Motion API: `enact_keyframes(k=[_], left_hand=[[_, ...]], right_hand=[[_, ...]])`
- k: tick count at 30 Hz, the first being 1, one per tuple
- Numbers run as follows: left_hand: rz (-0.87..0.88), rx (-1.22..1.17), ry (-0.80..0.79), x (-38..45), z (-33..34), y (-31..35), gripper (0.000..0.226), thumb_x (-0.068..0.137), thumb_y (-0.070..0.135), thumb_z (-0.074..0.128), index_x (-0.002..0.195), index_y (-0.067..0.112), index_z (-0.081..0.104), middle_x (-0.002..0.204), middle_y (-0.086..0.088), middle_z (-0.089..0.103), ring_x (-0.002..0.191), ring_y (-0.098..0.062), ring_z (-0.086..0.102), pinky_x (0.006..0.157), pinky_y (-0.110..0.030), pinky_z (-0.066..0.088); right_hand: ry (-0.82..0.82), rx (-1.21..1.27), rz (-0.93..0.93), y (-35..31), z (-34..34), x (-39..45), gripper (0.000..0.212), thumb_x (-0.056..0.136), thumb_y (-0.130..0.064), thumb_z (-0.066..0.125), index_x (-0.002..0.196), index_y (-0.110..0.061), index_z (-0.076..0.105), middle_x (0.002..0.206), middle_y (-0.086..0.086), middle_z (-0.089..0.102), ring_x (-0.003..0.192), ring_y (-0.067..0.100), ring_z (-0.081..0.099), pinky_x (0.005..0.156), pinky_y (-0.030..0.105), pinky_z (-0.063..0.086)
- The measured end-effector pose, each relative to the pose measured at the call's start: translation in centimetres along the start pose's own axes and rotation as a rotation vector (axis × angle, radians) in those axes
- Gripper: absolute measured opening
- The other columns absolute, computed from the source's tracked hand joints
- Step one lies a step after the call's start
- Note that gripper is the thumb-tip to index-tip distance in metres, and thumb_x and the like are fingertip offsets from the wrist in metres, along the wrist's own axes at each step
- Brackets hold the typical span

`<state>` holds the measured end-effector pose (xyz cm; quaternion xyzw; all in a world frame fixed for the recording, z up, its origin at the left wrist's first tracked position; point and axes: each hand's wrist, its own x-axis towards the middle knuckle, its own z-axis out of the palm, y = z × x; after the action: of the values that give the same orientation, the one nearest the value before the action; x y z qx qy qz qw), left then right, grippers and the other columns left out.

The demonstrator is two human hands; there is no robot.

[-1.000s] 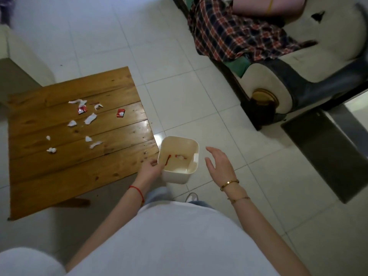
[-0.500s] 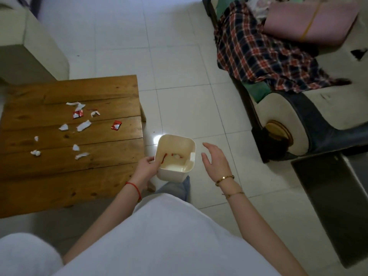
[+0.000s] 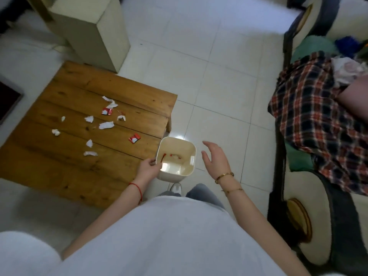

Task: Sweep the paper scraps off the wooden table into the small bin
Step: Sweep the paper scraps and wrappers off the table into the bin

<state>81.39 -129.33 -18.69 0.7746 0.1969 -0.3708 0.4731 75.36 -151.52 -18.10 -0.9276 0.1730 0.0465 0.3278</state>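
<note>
A low wooden table made of planks carries several white and red paper scraps scattered over its middle. A small cream bin hangs at the table's right front corner, with a few red and white scraps lying inside. My left hand grips the bin's left rim. To the right of the bin, my right hand hovers with fingers spread, holding nothing and apart from the bin.
A cream cabinet stands behind the table. A sofa with a plaid cloth fills the right side. White floor tiles lie between them. A dark flat object sits at the far left.
The view has swung, so the table now looks rotated and the sofa sits further right. My left hand keeps hold of the bin at the table's corner; my right hand stays spread beside it.
</note>
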Motion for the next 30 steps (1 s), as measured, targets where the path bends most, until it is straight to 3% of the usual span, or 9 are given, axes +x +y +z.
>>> enact_keyframes(k=[4,10,14,16,20,23,30], left_hand=[[-0.084,-0.113,0.103,1.6,0.7,1.2,0.043,0.09,0.012,0.056,0.132,0.006,0.053,0.123,-0.012,0.06,0.098,-0.02,0.051,0.084,-0.031,0.044],[-0.238,-0.343,0.295,3.6,2.5,1.8,0.046,0.086,0.013,0.059,0.131,0.005,0.054,0.125,-0.012,0.062,0.112,-0.031,0.059,0.094,-0.039,0.049],[-0.347,-0.511,0.405,4.7,4.9,2.5,0.046,0.087,0.011,0.059,0.132,0.008,0.054,0.121,-0.007,0.062,0.099,-0.024,0.058,0.082,-0.031,0.049],[-0.372,-0.595,0.446,5.3,6.1,2.7,0.05,0.083,0.013,0.061,0.132,0.011,0.055,0.119,-0.005,0.063,0.099,-0.022,0.058,0.087,-0.031,0.049],[-0.453,-0.667,0.502,6.8,8.4,2.3,0.041,0.081,0.014,0.061,0.122,0.014,0.063,0.116,-0.008,0.069,0.102,-0.025,0.063,0.087,-0.032,0.05],[-0.507,-0.733,0.513,8.0,10.1,1.8,0.041,0.084,0.012,0.059,0.125,0.013,0.062,0.115,-0.008,0.067,0.096,-0.02,0.059,0.081,-0.028,0.045],[-0.651,-0.864,0.582,12.8,12.9,-1.2,0.04,0.081,0.016,0.059,0.121,0.016,0.065,0.109,-0.003,0.069,0.091,-0.018,0.057,0.084,-0.025,0.044]], right_hand=[[-0.121,-0.041,-0.125,-0.6,-0.1,6.3,0.039,0.097,-0.024,0.046,0.134,-0.012,0.047,0.137,0.008,0.051,0.127,0.022,0.045,0.106,0.028,0.032],[-0.326,-0.148,-0.346,-1.2,0.2,15.3,0.039,0.096,-0.024,0.046,0.133,-0.012,0.048,0.136,0.008,0.052,0.126,0.024,0.045,0.106,0.033,0.036],[-0.462,-0.236,-0.525,-2.1,0.9,20.6,0.039,0.096,-0.025,0.045,0.133,-0.013,0.047,0.136,0.008,0.052,0.126,0.024,0.045,0.108,0.038,0.037],[-0.526,-0.254,-0.593,-2.9,1.8,23.0,0.039,0.096,-0.024,0.045,0.133,-0.013,0.047,0.137,0.009,0.051,0.127,0.024,0.044,0.109,0.038,0.037],[-0.678,-0.322,-0.742,-4.8,4.9,26.6,0.041,0.097,-0.026,0.044,0.136,-0.013,0.045,0.142,0.008,0.046,0.13,0.024,0.041,0.11,0.035,0.033],[-0.78,-0.351,-0.806,-6.2,8.1,28.3,0.041,0.097,-0.024,0.045,0.137,-0.014,0.044,0.145,0.008,0.043,0.131,0.025,0.04,0.111,0.036,0.033],[-0.946,-0.471,-0.994,-7.2,17.4,30.2,0.046,0.096,-0.024,0.044,0.14,-0.012,0.038,0.15,0.009,0.035,0.134,0.026,0.036,0.109,0.04,0.037]])
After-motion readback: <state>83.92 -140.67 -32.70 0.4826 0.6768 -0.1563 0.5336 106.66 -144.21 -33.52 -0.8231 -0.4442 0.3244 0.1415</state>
